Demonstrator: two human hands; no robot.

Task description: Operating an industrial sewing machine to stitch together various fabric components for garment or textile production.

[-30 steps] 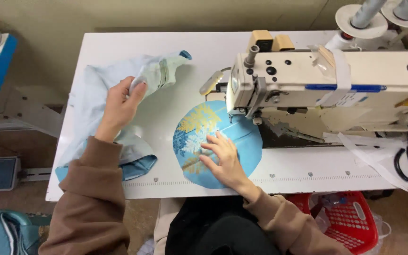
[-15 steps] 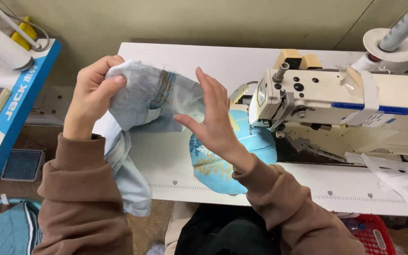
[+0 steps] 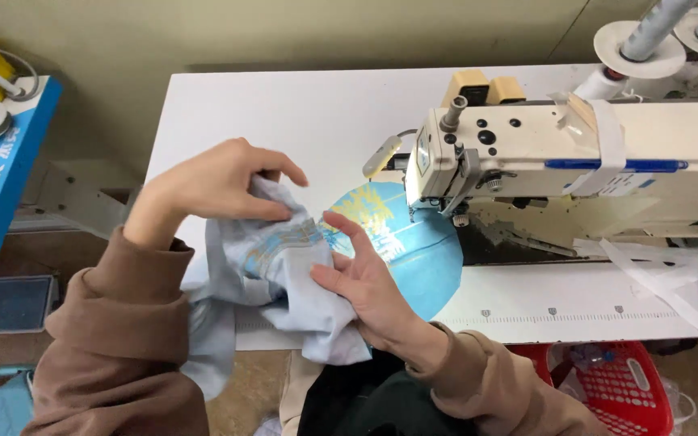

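Your left hand has the pale blue garment pinched at its top edge, thumb & fingers closed on the cloth, lifting it off the white desk. Your right hand is flat-ish under/against the right side of the bundle, fingers spread, thumb pressing the fabric. That's a loose hold, more a support than a real grip. The garment sits between both hands at the desk's front edge, w/ a tail of it hanging down past the edge toward your lap.

Handling, judging by the look: thin knit, very light, fully limp, so it'll fold & slide on itself and won't keep any shape. There's a printed patch w/ yellowish lines near the middle, prob. a bit stiffer than the rest. Best hold is at a seam or hem, pinched w/ fingertips at two spots apart so it spreads, not a fistful in the middle.

Just right of the hands lies a round blue piece w/ a yellow print, partly under the sewing machine head. Keep the loose tail away from the needle area. A red basket sits below the desk, right side.
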